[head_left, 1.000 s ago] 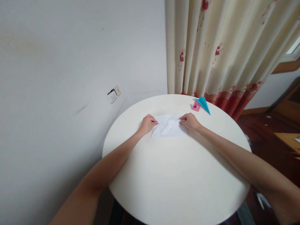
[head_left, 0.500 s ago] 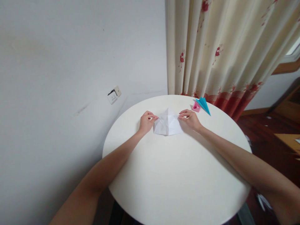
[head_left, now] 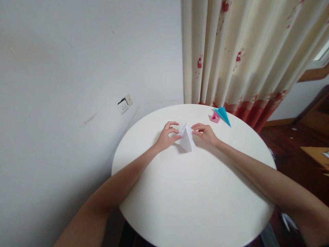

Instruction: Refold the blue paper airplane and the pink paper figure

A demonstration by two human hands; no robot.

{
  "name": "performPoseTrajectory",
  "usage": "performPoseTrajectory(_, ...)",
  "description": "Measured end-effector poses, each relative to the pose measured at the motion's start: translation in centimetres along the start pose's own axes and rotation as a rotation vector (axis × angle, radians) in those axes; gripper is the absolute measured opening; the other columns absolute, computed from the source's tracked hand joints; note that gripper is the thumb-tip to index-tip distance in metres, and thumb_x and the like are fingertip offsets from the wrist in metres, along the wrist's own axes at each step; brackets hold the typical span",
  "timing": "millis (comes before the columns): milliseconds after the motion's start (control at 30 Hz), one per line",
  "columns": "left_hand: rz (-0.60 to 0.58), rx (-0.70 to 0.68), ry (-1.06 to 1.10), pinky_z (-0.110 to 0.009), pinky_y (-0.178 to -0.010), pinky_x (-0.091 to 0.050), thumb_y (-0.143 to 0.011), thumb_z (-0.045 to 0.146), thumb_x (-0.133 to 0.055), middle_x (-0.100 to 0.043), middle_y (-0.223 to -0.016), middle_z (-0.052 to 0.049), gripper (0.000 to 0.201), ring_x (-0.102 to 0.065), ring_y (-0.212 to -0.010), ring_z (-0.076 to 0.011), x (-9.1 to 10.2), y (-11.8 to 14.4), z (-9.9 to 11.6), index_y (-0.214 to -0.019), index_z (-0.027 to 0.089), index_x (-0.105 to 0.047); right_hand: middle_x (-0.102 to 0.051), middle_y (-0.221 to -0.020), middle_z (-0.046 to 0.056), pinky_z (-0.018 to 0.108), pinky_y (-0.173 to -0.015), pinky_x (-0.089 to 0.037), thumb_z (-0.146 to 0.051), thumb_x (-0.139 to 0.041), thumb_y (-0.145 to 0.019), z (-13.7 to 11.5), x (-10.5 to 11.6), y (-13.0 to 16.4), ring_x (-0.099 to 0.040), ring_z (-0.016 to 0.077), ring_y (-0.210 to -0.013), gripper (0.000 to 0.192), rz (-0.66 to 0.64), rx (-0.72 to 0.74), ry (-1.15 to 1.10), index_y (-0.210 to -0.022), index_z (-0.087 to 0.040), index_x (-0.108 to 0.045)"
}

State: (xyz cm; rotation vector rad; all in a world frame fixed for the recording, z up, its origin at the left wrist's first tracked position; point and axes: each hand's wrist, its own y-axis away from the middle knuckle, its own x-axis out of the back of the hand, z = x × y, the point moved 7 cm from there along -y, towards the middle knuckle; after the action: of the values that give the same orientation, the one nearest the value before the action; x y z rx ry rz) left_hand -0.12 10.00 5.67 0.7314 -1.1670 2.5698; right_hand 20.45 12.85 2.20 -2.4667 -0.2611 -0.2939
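A sheet of white paper (head_left: pixel 187 140), creased and bent into a peaked shape, stands on the round white table (head_left: pixel 195 192). On its left side, my left hand (head_left: pixel 167 137) pinches the paper's edge between thumb and fingers, the upper fingers curved above it. From the other side, my right hand (head_left: pixel 205 133) grips the right edge with thumb and fingertips. The paper's far side is hidden from view.
Near the table's far right edge lie a blue paper plane (head_left: pixel 223 116) and a pink folded paper piece (head_left: pixel 215 117), close together. A floral curtain (head_left: pixel 231 61) hangs behind the table. On the left wall is a socket (head_left: pixel 123 106).
My hands have come closer together. Between them the paper has gone from a wide, nearly flat shape to a narrower, raised, folded one. The blue and pink pieces stay put.
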Motion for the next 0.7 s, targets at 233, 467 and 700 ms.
performPoseTrajectory(233,-0.149,0.101,0.16,-0.048,-0.112,-0.032,-0.087,0.048,-0.067,-0.058,-0.138,-0.011,0.039,-0.044,-0.137,-0.0298,-0.4,-0.1,1.3,-0.061,0.019,-0.06,-0.071,-0.077,0.003,0.031,-0.067,-0.048,-0.054,-0.071,-0.078,-1.2,-1.5,0.3,-0.061,0.018,-0.07,0.036,-0.104,-0.134,-0.08,-0.077,-0.019,-0.073)
performPoseTrajectory(467,-0.09,0.139,0.337,-0.037,-0.089,-0.045,-0.078,0.069,-0.067,-0.065,-0.095,-0.011,0.053,-0.061,-0.094,-0.0242,-0.1,-0.3,0.3,-0.066,0.018,-0.064,-0.065,-0.068,0.001,0.026,-0.055,-0.042,-0.052,-0.072,-0.074,-2.3,-1.8,0.5,-0.054,0.014,-0.06,0.035,-0.024,-0.202,-0.126,-0.074,-0.018,-0.069)
performPoseTrajectory(700,0.006,0.27,0.446,-0.027,-0.069,-0.042,-0.079,0.061,-0.071,-0.058,-0.076,-0.002,0.046,-0.054,-0.073,-0.0158,-0.4,-0.3,-0.2,-0.072,0.017,-0.06,-0.06,-0.073,-0.002,0.025,-0.058,-0.041,-0.042,-0.078,-0.073,-3.3,-1.9,0.4,-0.055,0.0128,-0.065,0.032,0.028,-0.135,-0.243,-0.089,-0.019,-0.063)
